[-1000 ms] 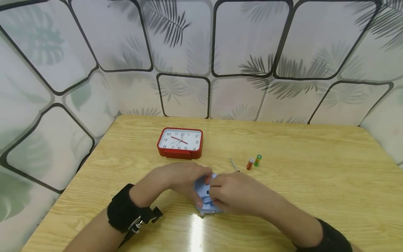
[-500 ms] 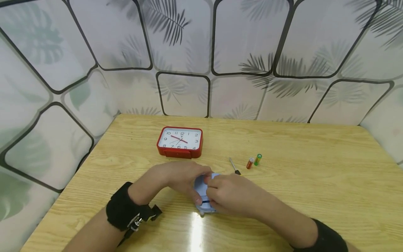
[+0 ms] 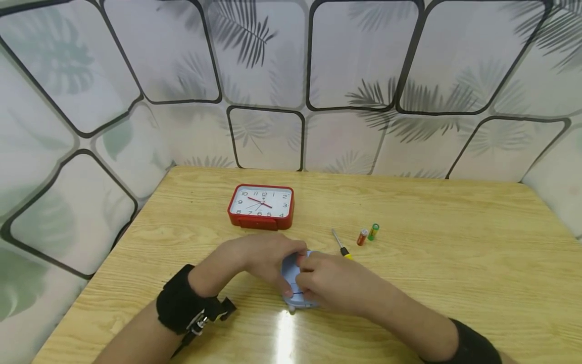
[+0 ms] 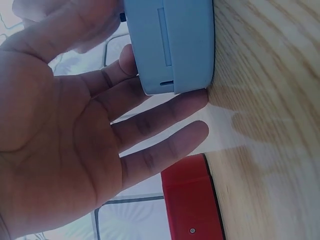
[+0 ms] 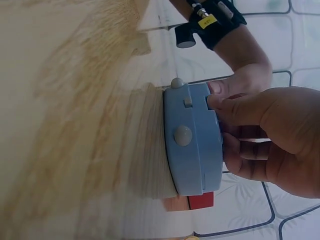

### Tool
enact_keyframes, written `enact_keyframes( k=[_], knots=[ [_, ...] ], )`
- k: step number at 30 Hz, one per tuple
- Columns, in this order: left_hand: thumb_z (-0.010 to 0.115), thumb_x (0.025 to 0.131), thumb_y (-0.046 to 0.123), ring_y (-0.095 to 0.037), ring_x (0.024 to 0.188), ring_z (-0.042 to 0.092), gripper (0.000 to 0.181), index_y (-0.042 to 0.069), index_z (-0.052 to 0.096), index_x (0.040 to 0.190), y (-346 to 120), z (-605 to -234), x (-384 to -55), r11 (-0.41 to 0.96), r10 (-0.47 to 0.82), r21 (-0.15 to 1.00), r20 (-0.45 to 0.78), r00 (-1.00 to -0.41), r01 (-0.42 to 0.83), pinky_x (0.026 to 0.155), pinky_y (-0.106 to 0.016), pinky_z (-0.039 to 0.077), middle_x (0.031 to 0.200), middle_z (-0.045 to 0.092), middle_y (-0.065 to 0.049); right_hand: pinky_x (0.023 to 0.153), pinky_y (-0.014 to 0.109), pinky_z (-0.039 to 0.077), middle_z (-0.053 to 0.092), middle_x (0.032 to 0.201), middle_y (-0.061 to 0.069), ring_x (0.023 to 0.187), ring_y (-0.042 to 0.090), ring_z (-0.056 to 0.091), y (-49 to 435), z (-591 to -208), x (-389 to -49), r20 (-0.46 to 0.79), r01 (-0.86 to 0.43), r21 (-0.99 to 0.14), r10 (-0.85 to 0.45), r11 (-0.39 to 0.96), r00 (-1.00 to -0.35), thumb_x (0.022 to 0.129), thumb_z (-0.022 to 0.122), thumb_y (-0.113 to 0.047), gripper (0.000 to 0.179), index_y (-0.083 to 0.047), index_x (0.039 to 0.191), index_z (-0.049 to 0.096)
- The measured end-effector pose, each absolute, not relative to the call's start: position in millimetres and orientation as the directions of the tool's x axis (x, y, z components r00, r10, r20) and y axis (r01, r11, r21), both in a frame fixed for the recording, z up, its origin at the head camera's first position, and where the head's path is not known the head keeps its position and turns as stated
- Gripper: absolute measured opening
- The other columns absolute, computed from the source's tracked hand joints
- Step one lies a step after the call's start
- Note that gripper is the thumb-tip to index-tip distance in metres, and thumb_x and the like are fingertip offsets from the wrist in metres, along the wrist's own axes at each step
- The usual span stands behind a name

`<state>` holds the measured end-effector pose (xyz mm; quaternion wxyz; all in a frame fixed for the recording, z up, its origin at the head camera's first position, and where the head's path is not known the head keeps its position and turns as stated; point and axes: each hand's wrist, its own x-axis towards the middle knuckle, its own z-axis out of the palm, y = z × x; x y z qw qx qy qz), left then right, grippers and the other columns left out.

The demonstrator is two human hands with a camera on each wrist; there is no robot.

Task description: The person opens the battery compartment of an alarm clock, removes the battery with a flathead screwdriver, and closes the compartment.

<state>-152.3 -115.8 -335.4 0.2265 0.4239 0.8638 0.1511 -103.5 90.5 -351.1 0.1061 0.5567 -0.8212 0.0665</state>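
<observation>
A small light-blue alarm clock (image 3: 289, 269) lies with its back up on the table between both hands. Thumb and fingers of my left hand (image 3: 268, 257) hold its left end; the left wrist view shows the outer fingers extended beside the blue case (image 4: 172, 45). My right hand (image 3: 334, 281) has its fingers curled on the battery cover (image 3: 297, 287) on the clock's back, hiding much of it. In the right wrist view the thumb sits at the edge of the back, above two round grey feet (image 5: 183, 135).
Behind the left hand stands a red clock (image 3: 261, 205) with a white dial. A screwdriver (image 3: 340, 244) lies beyond the right hand, its handle partly covered. An orange battery (image 3: 362, 237) and a green battery (image 3: 374, 232) stand on the wooden table (image 3: 454, 242).
The compartment in the clock's back showed a second ago; now the cover lies over it, with only a thin gap line. The right hand shifted slightly left, uncovering more of the screwdriver.
</observation>
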Motion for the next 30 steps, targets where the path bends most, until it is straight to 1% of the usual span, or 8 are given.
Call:
enact_keyframes(
  k=[3, 7, 10, 15, 19, 22, 25, 30],
  knots=[
    [0.087, 0.075, 0.036, -0.005, 0.074, 0.053, 0.043, 0.019, 0.058, 0.102, -115, -335, -152, 0.585, 0.807, 0.438, -0.235, -0.541, 0.683, 0.065, -0.019, 0.043, 0.085, 0.061, 0.009, 0.077, 0.017, 0.049, 0.06, 0.092, -0.007, 0.088, 0.008, 0.056, 91, -349, -106, 0.194, -0.896, -0.141, -0.875, 0.422, -0.443, 0.079, 0.085, -0.025, 0.017, -0.022, 0.079, 0.068],
    [0.088, 0.071, 0.034, -0.005, 0.075, 0.054, 0.043, 0.019, 0.059, 0.098, -110, -336, -151, 0.622, 0.774, 0.432, -0.213, -0.596, 0.653, 0.067, -0.02, 0.044, 0.084, 0.06, 0.01, 0.073, 0.021, 0.048, 0.053, 0.093, -0.007, 0.086, 0.009, 0.052, 95, -348, -115, 0.052, -0.743, -0.362, -0.783, 0.564, -0.62, 0.077, 0.085, -0.038, 0.028, -0.023, 0.082, 0.061],
    [0.09, 0.068, 0.031, -0.005, 0.075, 0.053, 0.042, 0.019, 0.059, 0.095, -107, -337, -149, 0.645, 0.748, 0.452, -0.21, -0.63, 0.616, 0.069, -0.021, 0.044, 0.083, 0.059, 0.011, 0.068, 0.021, 0.043, 0.046, 0.091, -0.006, 0.08, 0.009, 0.046, 99, -351, -122, -0.039, -0.633, -0.466, -0.728, 0.619, -0.684, 0.076, 0.083, -0.046, 0.037, -0.022, 0.085, 0.056],
    [0.088, 0.074, 0.03, -0.005, 0.078, 0.054, 0.044, 0.019, 0.055, 0.101, -105, -339, -144, 0.637, 0.759, 0.445, -0.215, -0.615, 0.63, 0.072, -0.021, 0.046, 0.089, 0.062, 0.008, 0.067, 0.021, 0.043, 0.043, 0.094, -0.004, 0.08, 0.01, 0.045, 102, -357, -123, -0.069, -0.631, -0.501, -0.754, 0.593, -0.653, 0.08, 0.078, -0.05, 0.037, -0.023, 0.086, 0.054],
    [0.09, 0.069, 0.045, -0.006, 0.097, 0.054, 0.075, 0.018, 0.043, 0.122, -102, -342, -133, 0.64, 0.764, 0.417, -0.261, -0.589, 0.645, 0.086, -0.023, 0.047, 0.109, 0.06, 0.008, 0.07, 0.022, 0.045, 0.045, 0.097, -0.005, 0.083, 0.01, 0.048, 102, -358, -120, -0.066, -0.638, -0.485, -0.753, 0.598, -0.655, 0.082, 0.077, -0.05, 0.035, -0.024, 0.087, 0.054],
    [0.092, 0.062, 0.053, -0.008, 0.104, 0.05, 0.094, 0.018, 0.036, 0.128, -97, -345, -125, 0.682, 0.729, 0.378, -0.281, -0.624, 0.626, 0.09, -0.024, 0.048, 0.116, 0.055, 0.008, 0.074, 0.024, 0.047, 0.048, 0.101, -0.005, 0.086, 0.01, 0.049, 101, -357, -118, -0.077, -0.622, -0.481, -0.737, 0.618, -0.672, 0.082, 0.076, -0.051, 0.036, -0.022, 0.09, 0.056],
    [0.092, 0.061, 0.051, -0.009, 0.102, 0.049, 0.095, 0.017, 0.036, 0.129, -93, -348, -121, 0.717, 0.695, 0.323, -0.266, -0.669, 0.617, 0.089, -0.023, 0.049, 0.115, 0.052, 0.006, 0.076, 0.024, 0.049, 0.05, 0.104, -0.006, 0.087, 0.008, 0.051, 101, -356, -117, -0.093, -0.615, -0.467, -0.727, 0.635, -0.68, 0.083, 0.074, -0.054, 0.038, -0.021, 0.093, 0.057],
    [0.088, 0.062, 0.041, -0.01, 0.1, 0.051, 0.094, 0.01, 0.037, 0.134, -95, -340, -126, 0.699, 0.712, 0.271, -0.189, -0.676, 0.661, 0.089, -0.024, 0.049, 0.119, 0.053, -0.001, 0.068, 0.021, 0.047, 0.052, 0.093, -0.008, 0.078, 0.005, 0.05, 103, -347, -117, -0.08, -0.611, -0.435, -0.705, 0.661, -0.705, 0.085, 0.073, -0.052, 0.039, -0.018, 0.095, 0.057]
  ],
)
